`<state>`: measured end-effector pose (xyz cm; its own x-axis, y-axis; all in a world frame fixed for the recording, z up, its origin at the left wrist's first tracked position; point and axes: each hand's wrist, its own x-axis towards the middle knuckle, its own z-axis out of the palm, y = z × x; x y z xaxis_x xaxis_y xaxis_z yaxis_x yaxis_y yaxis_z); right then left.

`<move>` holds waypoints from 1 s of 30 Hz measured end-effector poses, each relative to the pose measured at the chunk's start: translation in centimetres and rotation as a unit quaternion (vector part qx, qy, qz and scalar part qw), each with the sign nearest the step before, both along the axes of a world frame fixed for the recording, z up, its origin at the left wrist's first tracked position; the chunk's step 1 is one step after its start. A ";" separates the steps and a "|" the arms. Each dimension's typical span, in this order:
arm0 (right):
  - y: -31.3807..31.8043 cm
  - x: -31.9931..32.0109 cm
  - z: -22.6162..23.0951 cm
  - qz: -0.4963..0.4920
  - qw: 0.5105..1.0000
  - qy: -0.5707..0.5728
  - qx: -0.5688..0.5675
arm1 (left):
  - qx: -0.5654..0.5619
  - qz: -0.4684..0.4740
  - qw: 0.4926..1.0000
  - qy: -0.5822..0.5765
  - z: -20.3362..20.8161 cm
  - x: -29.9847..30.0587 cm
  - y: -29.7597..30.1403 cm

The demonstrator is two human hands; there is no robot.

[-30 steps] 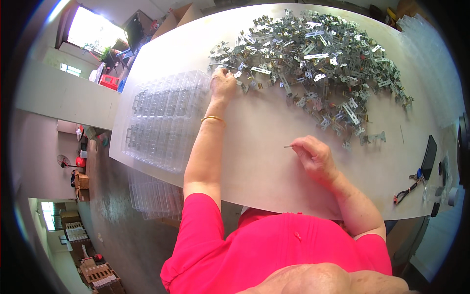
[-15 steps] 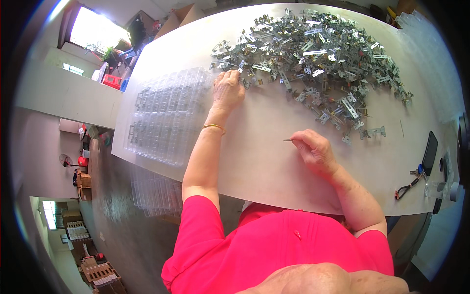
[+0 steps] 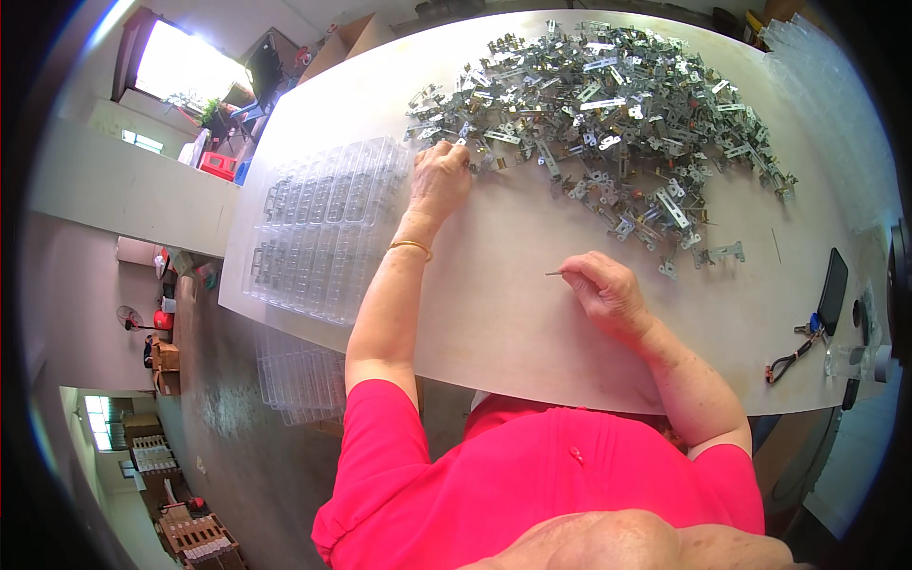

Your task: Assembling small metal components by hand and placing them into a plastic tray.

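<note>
My left hand (image 3: 441, 179), with a gold bangle on its wrist, rests at the near left edge of a heap of small metal brackets (image 3: 627, 104). Its fingers are curled in and closed; whatever they grip is hidden behind the knuckles. Over the middle of the table, apart from the heap, my right hand (image 3: 608, 293) pinches a thin metal pin (image 3: 553, 274) between thumb and forefinger, its tip pointing left. Left of my left arm lie clear plastic blister trays (image 3: 328, 223) with rows of compartments; dark metal pieces show along their left side.
A loose bracket (image 3: 727, 253) and a thin rod (image 3: 776, 245) lie right of the heap. Farther right are a black phone (image 3: 832, 290) and a key with a cord (image 3: 788, 361). More clear trays (image 3: 302, 375) are stacked below the table's left edge.
My left hand has shifted slightly left and its fingers have curled in more at the heap's edge. My right hand keeps the pin in nearly the same place.
</note>
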<state>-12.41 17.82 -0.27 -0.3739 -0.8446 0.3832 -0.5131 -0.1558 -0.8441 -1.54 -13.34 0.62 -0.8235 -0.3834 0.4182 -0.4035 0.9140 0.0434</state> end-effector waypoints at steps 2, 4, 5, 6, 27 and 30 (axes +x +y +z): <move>0.0 0.0 0.0 0.000 1.000 0.003 -0.003 | 0.132 0.050 0.987 0.074 0.1 -0.3 0.0; 0.0 0.0 0.0 0.000 1.000 0.005 -0.005 | 0.171 0.061 0.979 0.091 0.5 -0.5 -0.1; 0.0 0.0 0.0 0.000 1.000 0.005 -0.002 | 0.209 0.072 0.969 0.108 0.6 -0.5 -0.3; -0.1 0.1 0.0 0.000 1.000 0.006 0.000 | 0.209 0.072 0.969 0.108 0.5 -0.4 -0.5; 0.1 0.0 -0.4 -0.069 0.969 -0.235 -0.028 | 0.816 -0.090 0.559 0.120 1.1 -1.0 12.9; 0.1 -0.1 -0.4 -0.077 0.968 -0.237 -0.016 | 0.805 -0.078 0.579 0.099 0.4 -1.0 13.4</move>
<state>-12.53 17.95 -0.65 -0.6347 -0.7556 0.1620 -0.0884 -0.1372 -0.9866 -2.57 0.03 1.00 -0.8973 -0.3357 -0.2866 -0.1629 -0.3516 0.9219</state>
